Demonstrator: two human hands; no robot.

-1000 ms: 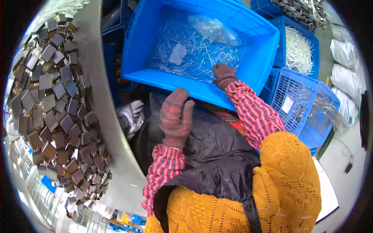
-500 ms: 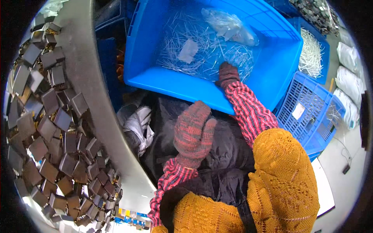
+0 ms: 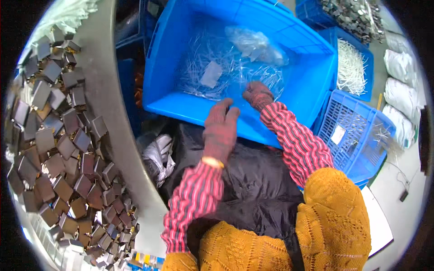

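A big blue plastic bin (image 3: 174, 103) stands in front of me, tilted toward me. Thin clear strips (image 3: 199, 54) lie scattered over its bottom, with a crumpled clear plastic bag (image 3: 257, 43) at the back and a small whitish sheet (image 3: 211, 74) among them. Inside the bin, by the near edge of the strips, my gloved right hand (image 3: 259, 95) has its fingers curled closed; whatever they hold is hidden. My gloved left hand (image 3: 220, 128) reaches over the near rim, fingers stretched forward and thumb apart, with nothing seen in it.
Many dark rectangular blocks (image 3: 63, 149) are heaped to the left beside a grey metal table edge (image 3: 97, 81). On the right stand a blue slatted crate (image 3: 348, 124), a bin of white strips (image 3: 351, 67) and white sacks (image 3: 400, 95). A dark cloth (image 3: 253, 180) covers my lap.
My left hand has moved forward from my lap over the bin's rim. My right hand has shifted slightly left, its fingers now curled. The view has shifted a little.
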